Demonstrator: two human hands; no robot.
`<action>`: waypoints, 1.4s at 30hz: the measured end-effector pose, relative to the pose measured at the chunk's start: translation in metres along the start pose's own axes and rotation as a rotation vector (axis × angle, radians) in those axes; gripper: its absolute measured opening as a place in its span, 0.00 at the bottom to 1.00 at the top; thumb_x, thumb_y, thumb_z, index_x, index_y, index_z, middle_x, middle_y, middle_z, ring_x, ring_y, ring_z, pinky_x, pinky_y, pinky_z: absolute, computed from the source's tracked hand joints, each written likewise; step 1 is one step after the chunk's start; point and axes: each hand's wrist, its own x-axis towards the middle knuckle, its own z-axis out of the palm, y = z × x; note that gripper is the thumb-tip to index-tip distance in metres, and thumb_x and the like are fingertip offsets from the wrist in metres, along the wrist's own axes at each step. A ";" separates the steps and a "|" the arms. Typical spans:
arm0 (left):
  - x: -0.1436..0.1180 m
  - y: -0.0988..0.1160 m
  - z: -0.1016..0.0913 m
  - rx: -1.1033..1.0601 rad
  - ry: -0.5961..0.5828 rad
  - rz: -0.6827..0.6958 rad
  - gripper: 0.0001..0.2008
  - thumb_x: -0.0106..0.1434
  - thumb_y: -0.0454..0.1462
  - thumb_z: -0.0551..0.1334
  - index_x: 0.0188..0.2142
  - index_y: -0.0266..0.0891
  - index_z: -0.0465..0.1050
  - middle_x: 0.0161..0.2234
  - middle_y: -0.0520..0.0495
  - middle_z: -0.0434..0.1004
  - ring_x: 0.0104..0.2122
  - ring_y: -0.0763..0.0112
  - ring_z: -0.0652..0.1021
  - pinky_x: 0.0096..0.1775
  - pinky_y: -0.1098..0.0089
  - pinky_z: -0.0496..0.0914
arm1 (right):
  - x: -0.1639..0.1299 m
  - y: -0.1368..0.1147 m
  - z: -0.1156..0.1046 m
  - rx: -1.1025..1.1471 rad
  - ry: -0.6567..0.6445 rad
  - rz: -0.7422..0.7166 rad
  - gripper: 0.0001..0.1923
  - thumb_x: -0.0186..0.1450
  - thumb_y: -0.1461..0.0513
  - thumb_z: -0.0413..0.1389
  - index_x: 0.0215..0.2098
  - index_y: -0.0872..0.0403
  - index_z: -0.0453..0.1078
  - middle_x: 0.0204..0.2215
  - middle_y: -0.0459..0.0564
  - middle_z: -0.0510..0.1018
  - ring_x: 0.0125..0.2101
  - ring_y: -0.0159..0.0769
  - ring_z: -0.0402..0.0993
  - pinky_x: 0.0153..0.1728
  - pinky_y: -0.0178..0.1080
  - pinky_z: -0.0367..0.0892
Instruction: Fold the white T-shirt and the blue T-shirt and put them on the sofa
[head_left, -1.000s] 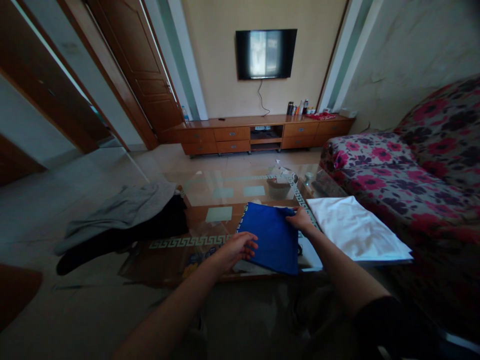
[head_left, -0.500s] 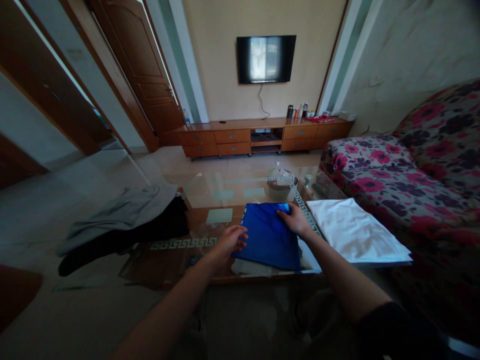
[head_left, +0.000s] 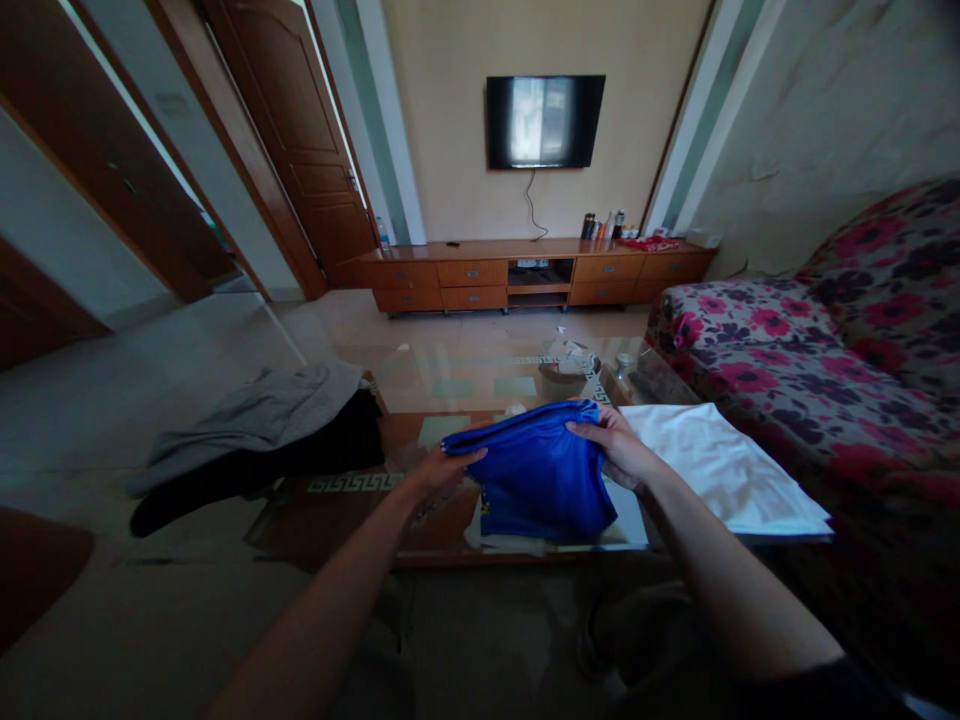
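At centre frame, just below the middle, both hands hold a blue cloth (head_left: pixel 544 480) lifted off a glass-topped coffee table (head_left: pixel 450 385). Left hand (head_left: pixel 439 468) grips the cloth's upper left corner, fingers closed around a bunched fold. Right hand (head_left: pixel 616 448) pinches the upper right edge, thumb over the top, fingers curled underneath. Cloth's top edge runs roughly level between the two hands; the rest hangs down in a loose rounded drape, its lower edge touching or just above a pale sheet (head_left: pixel 510 540) on the table, cannot tell which.

Right of the blue cloth, just beside the right hand: a white folded cloth (head_left: pixel 720 470), flat, lying across the table's right end toward the lower right of the frame. Left of centre: a grey garment (head_left: pixel 255 415) heaped over a black garment (head_left: pixel 247 475), both lying on the table's left end, well apart from the hands.

Beyond the hands, upper middle of the table: small clutter, including a jar-like item (head_left: pixel 621 368), too small to tell more. Far right: floral sofa (head_left: pixel 825 340), red and dark pattern. Top centre: wall-mounted television (head_left: pixel 545 121), above a long wooden cabinet (head_left: pixel 525 270) with drawers. Upper left: wooden door (head_left: pixel 292 130).
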 end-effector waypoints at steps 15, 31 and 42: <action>-0.021 0.047 0.006 0.040 0.262 0.124 0.20 0.55 0.44 0.73 0.44 0.36 0.79 0.33 0.46 0.84 0.28 0.64 0.82 0.32 0.68 0.75 | -0.008 -0.012 0.012 -0.008 -0.008 0.059 0.17 0.56 0.53 0.72 0.37 0.55 0.80 0.33 0.50 0.84 0.30 0.33 0.80 0.36 0.34 0.76; -0.008 0.073 -0.002 0.593 0.344 0.364 0.23 0.60 0.51 0.68 0.49 0.39 0.80 0.39 0.46 0.83 0.27 0.70 0.80 0.31 0.70 0.75 | 0.022 -0.007 0.015 -0.510 0.111 -0.280 0.21 0.61 0.47 0.65 0.42 0.54 0.77 0.35 0.47 0.81 0.33 0.35 0.75 0.38 0.37 0.73; -0.027 0.013 -0.043 1.308 -0.124 0.616 0.12 0.68 0.37 0.62 0.48 0.48 0.81 0.45 0.45 0.78 0.45 0.66 0.78 0.49 0.62 0.72 | 0.001 0.031 -0.047 -0.998 -0.178 -0.330 0.12 0.62 0.56 0.64 0.42 0.50 0.79 0.48 0.52 0.76 0.50 0.42 0.73 0.56 0.46 0.65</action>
